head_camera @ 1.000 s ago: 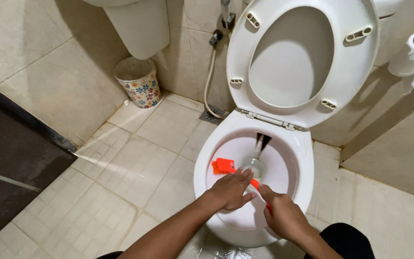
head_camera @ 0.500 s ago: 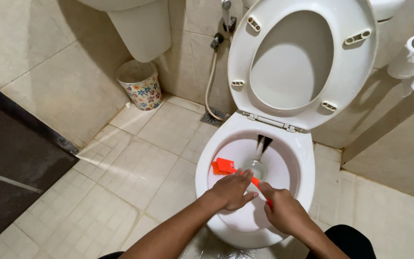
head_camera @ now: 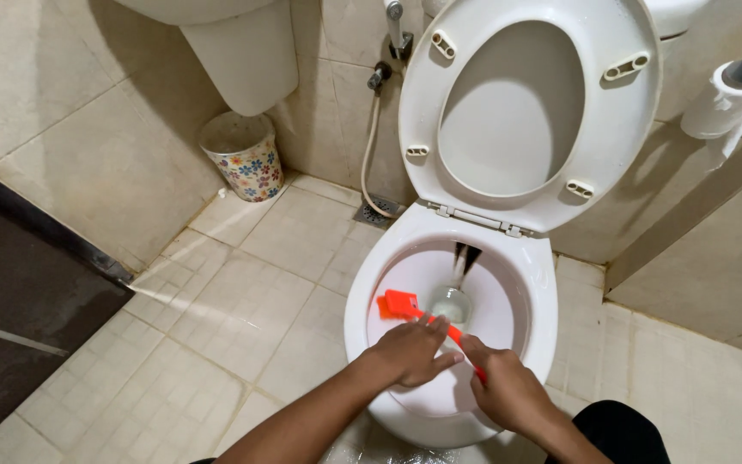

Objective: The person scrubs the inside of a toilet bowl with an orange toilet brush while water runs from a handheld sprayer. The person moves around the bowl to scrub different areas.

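A white toilet bowl (head_camera: 362, 322) stands with its seat and lid (head_camera: 521, 103) raised. An orange toilet brush (head_camera: 401, 304) reaches into the bowl, its head against the left inner wall. My right hand (head_camera: 508, 393) grips the orange handle near the front rim. My left hand (head_camera: 412, 351) rests over the handle farther along, fingers extended toward the bowl's middle. Water sits at the bottom of the bowl (head_camera: 451, 303).
A flowered waste bin (head_camera: 245, 160) stands by the wall at the left, under a white basin pedestal (head_camera: 234, 51). A spray hose (head_camera: 373, 146) hangs beside the toilet. A toilet paper roll (head_camera: 723, 99) is on the right wall. Beige tiled floor (head_camera: 242, 301) and a dark door (head_camera: 10, 292) lie left.
The view has barely shifted. Both hands stay on the brush handle; the brush head remains at the left side of the bowl.
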